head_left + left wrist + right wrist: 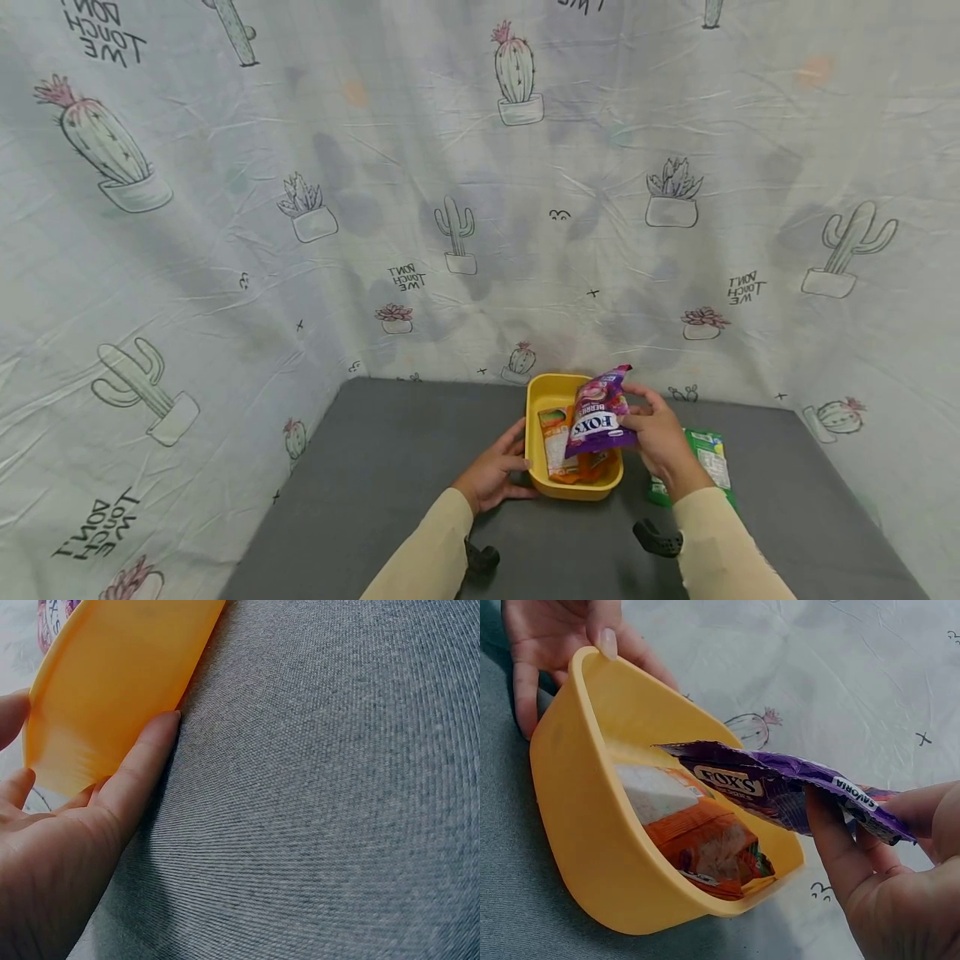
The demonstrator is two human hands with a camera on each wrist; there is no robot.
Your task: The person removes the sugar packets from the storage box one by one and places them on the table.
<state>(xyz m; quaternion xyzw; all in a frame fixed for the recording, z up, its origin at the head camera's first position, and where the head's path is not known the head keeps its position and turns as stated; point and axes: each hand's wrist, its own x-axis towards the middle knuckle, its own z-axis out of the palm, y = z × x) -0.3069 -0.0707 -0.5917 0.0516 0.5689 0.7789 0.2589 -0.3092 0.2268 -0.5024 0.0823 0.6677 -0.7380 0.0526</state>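
My left hand (pixel 495 472) holds the left side of a yellow plastic container (pixel 537 483). One fingertip lies at the rim, while other fingers touch the outer wall, as the left wrist view shows. My right hand (pixel 662 437) pinches the edge of a purple Fox's candy bag (pixel 596 417) between thumb and fingers. The bag is tilted over the container's opening. Inside the container lie an orange-and-white packet (pixel 556 442) and a darker orange snack packet (pixel 712 851), partly hidden by the bag in the head view.
A green packet (pixel 708 457) lies on the grey cloth-covered table (pixel 420 433), right of the container and partly behind my right hand and wrist. A pale curtain printed with cacti (pixel 480 317) hangs along the table's back and sides. Each wrist wears a black strap (pixel 660 540).
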